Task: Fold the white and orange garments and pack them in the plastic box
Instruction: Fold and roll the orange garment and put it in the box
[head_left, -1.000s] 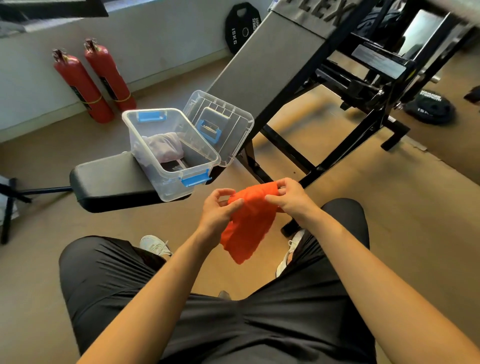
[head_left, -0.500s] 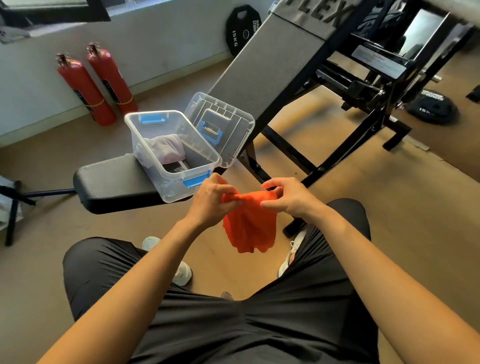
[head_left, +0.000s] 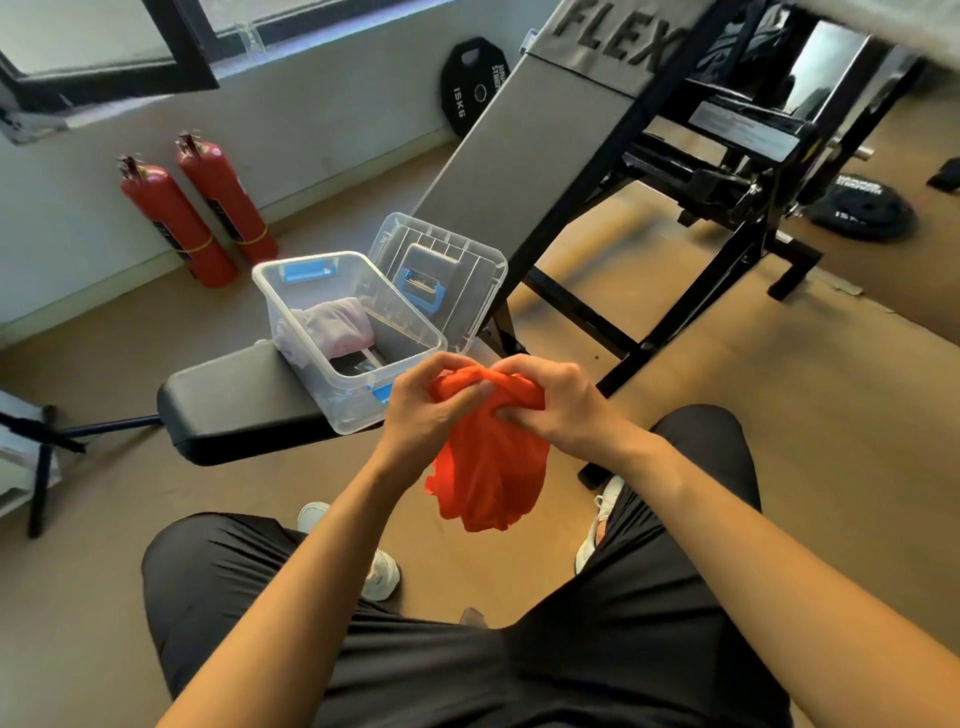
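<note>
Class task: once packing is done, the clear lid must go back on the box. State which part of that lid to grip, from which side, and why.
Judging by its pose, grip the lid's top rim from above. It stands on edge behind the plastic box, leaning on the inclined bench pad, so only that upper edge is free. Both hands, left and right, are busy with the orange garment.

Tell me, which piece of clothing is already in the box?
The white garment. It lies inside the plastic box, while both hands hold the orange garment outside it.
</note>
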